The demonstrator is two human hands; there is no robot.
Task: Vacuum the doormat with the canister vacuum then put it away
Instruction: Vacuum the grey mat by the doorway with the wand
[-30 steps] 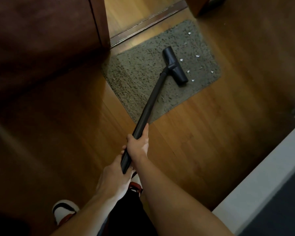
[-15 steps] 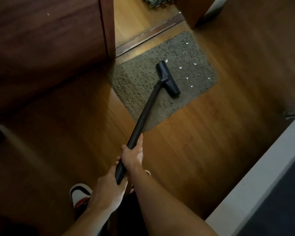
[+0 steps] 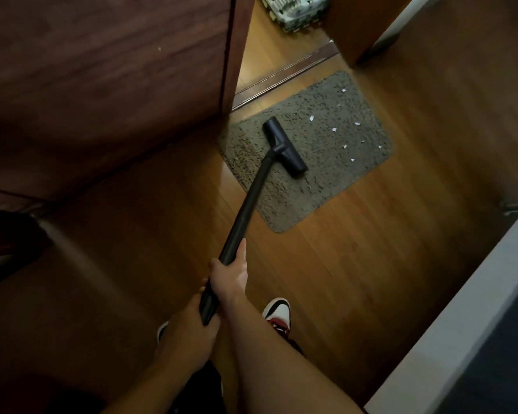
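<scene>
A grey-brown doormat [image 3: 326, 174] lies on the wooden floor in front of a doorway. Several small white scraps [image 3: 344, 146] are scattered over its right half. The black vacuum wand [image 3: 245, 210] runs from my hands up to its floor head [image 3: 284, 146], which rests on the mat's left-middle part. My right hand [image 3: 229, 277] grips the wand higher up, with the thumb along the tube. My left hand [image 3: 189, 333] holds the wand's lower end just behind it. The canister is out of view.
A dark wooden door [image 3: 108, 85] stands at the left beside the mat. A door threshold [image 3: 284, 76] runs behind the mat. A white-edged dark surface [image 3: 461, 339] fills the lower right. My shoe [image 3: 277, 315] is on the floor near my hands.
The floor head has slid left and toward me across the mat, away from the white scraps. My view has dropped back, showing more of the doorway.
</scene>
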